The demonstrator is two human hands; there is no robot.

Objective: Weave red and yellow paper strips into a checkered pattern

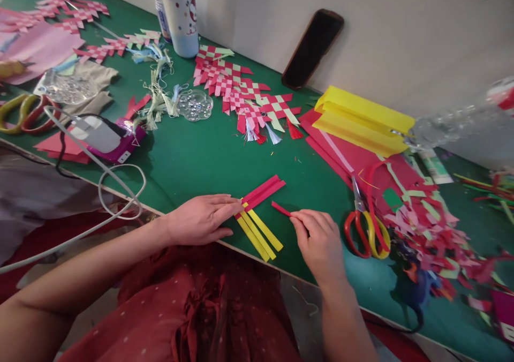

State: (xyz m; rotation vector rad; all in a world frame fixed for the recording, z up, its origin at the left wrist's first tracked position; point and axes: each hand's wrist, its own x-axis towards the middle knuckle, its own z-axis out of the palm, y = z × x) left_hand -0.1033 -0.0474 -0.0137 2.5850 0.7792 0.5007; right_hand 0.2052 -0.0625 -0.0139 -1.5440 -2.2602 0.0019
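Observation:
On the green table, red paper strips (265,190) and yellow paper strips (259,233) cross each other close to the front edge. My left hand (206,217) lies flat from the left, its fingertips pressing on the spot where the strips meet, which they partly cover. To the right, my right hand (321,239) pinches one end of a short red strip (280,208) between thumb and fingers. That strip points up and left, apart from the crossed ones. Red and yellow scissors (367,225) rest just right of my right hand.
Woven paper pieces (241,91) lie behind the strips, with a bead dish (195,105) beside them. A bottle (182,19) and a phone (313,48) stand at the back. Yellow paper (361,121) and paper scraps (429,228) are at right; a white cable (100,166) loops at left.

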